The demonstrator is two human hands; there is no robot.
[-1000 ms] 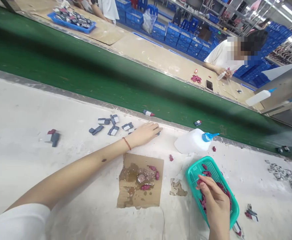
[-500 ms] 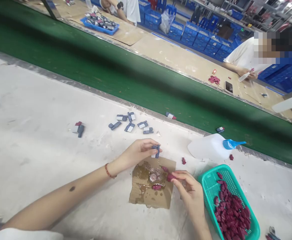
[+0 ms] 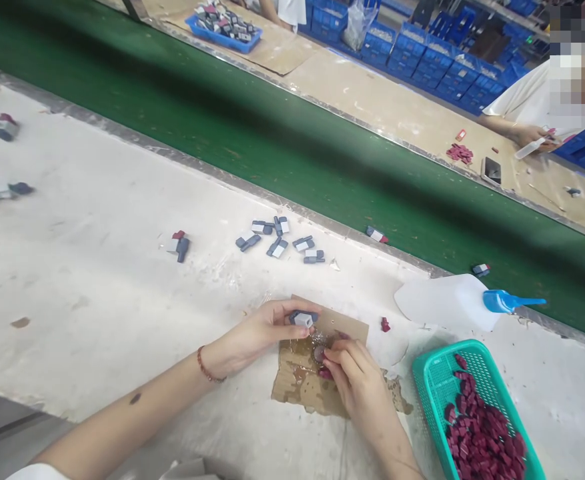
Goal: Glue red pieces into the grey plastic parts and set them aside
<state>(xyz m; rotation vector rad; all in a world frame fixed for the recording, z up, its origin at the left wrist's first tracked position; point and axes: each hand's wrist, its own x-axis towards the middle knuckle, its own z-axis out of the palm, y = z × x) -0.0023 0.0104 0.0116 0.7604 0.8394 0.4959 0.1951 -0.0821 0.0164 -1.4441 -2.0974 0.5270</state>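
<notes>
My left hand (image 3: 267, 330) is closed on a small grey-and-white plastic part (image 3: 303, 319), its white square end turned toward me. Below it lies a piece of brown cardboard (image 3: 297, 390), wet with clear liquid. My right hand (image 3: 359, 377) is closed in a pinch at a small round cap (image 3: 319, 353) on the cardboard. The dark red piece in its fingertips is mostly hidden by the fingers. Another dark red piece (image 3: 325, 374) lies on the cardboard just below the cap.
A green basket (image 3: 425, 380) of dark red pieces stands at right. A white bottle with a blue nozzle (image 3: 442, 300) lies behind it. Several grey-and-white parts (image 3: 277, 248) lie beyond my left hand. A green conveyor belt (image 3: 212, 127) crosses behind; co-workers sit across it.
My right hand has moved left and carried the dark red piece to the round cap. My left hand has turned the grey-and-white part and lowered it slightly. The view has shifted.
</notes>
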